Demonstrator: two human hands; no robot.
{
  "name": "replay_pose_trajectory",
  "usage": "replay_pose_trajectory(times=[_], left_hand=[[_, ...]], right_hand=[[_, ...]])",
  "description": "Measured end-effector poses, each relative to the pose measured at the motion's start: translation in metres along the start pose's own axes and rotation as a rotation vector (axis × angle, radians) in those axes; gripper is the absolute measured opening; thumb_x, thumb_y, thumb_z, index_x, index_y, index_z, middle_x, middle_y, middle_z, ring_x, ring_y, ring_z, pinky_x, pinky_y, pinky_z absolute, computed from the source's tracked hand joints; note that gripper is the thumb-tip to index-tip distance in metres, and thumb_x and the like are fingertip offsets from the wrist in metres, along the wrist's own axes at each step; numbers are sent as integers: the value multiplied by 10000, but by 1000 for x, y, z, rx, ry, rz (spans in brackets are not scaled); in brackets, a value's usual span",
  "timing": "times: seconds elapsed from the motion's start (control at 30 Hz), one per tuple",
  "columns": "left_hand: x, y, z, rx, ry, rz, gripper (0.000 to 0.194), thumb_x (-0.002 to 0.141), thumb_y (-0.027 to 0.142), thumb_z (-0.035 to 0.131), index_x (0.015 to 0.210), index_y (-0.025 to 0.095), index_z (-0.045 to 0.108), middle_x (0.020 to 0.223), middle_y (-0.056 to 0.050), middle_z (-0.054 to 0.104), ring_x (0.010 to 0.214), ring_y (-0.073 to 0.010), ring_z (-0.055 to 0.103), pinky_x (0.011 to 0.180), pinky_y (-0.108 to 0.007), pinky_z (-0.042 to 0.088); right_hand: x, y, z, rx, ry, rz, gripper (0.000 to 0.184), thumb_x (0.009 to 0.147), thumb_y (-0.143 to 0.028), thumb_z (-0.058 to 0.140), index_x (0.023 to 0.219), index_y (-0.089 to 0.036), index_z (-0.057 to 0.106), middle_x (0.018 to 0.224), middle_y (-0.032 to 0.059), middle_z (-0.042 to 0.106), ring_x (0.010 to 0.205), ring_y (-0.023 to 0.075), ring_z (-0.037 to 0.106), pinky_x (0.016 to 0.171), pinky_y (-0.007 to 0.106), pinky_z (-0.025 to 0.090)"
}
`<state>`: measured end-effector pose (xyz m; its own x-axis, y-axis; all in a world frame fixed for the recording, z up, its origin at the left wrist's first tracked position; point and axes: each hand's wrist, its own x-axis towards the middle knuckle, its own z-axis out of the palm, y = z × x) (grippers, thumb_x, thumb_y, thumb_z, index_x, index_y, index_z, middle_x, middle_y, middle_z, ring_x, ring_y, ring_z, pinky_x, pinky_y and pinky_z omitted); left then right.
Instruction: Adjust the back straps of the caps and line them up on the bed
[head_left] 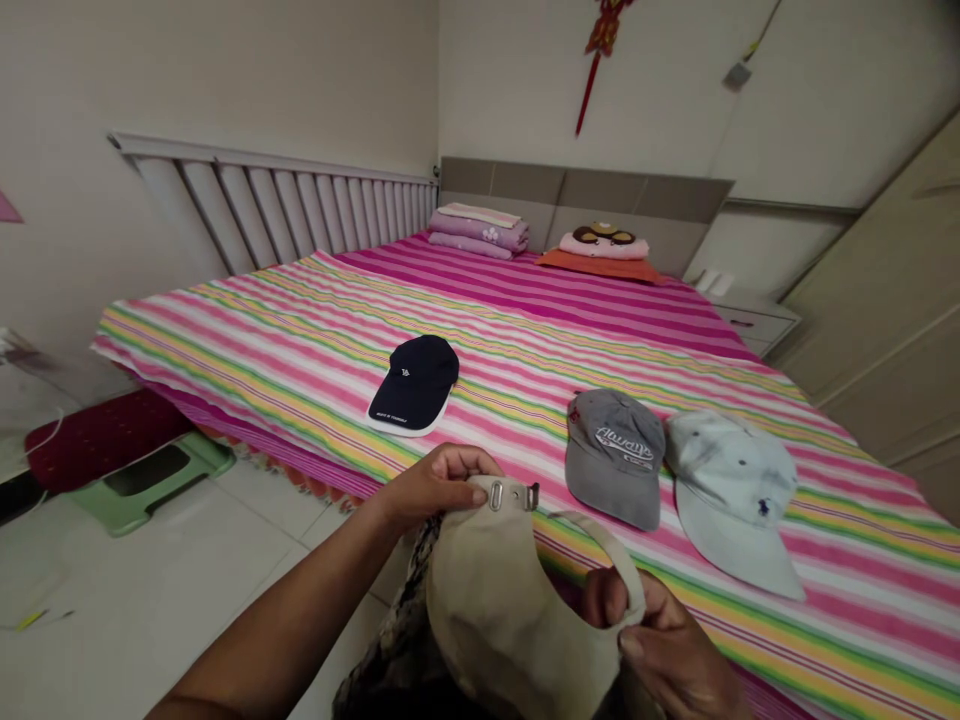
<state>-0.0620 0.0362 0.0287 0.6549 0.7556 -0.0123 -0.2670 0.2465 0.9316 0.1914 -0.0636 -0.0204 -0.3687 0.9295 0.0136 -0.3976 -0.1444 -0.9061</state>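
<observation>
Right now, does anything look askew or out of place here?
On the beige cap, the back strap curls loose by the right hand, its tip apart from the buckle near the left hand. That undone closure looks odd; nothing appears spilled.

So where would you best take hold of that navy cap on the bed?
Probably pinch the navy cap by its brim, coming from the near side of the bed: it sits with its crown up, the thin, white-edged brim pointing roughly that way.

On the striped bed [517,370] lie a navy cap [420,375], a gray cap [613,462], a whitish cap [731,480], folded purple bedding [480,238] and orange fabric [600,266].
</observation>
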Motion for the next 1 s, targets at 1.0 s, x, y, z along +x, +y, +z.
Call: replay_pose_trajectory(times=[1.0], left_hand=[[9, 2, 30, 15, -97, 30, 261, 600, 236, 737, 803, 111, 630, 697, -33, 626, 577, -75, 554, 544, -174, 400]], right_hand=[[26, -38, 51, -94, 115, -9, 190, 821, -346, 539, 832, -161, 582, 526, -31, 554, 310, -12, 300, 349, 146, 167]])
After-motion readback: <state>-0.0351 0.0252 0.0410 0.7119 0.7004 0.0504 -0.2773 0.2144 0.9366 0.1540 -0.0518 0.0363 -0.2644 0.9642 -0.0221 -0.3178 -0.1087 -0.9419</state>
